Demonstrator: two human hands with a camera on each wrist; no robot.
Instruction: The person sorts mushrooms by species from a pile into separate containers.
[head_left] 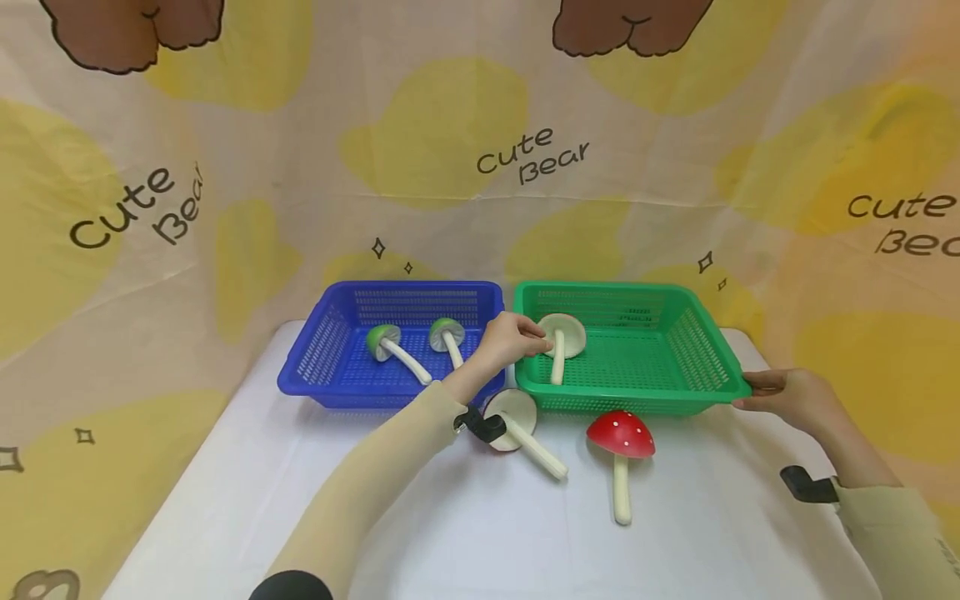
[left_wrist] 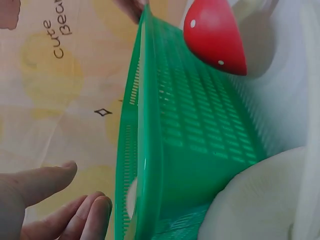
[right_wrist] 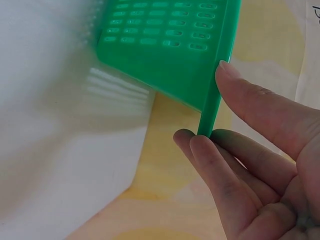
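Left fingers (left_wrist: 96,220) hover beside a mushroom (head_left: 572,335), stem (head_left: 558,360) toward the basket's near rim (head_left: 637,392).

The left grip (left_wrist: 57,218) hangs near the green basket (left_wrist: 150,145).

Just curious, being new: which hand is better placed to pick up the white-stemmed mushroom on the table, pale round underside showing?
Left, probably: the left hand looks empty and is nearer the mushroom; the right hand grips the rim of the green plastic basket.
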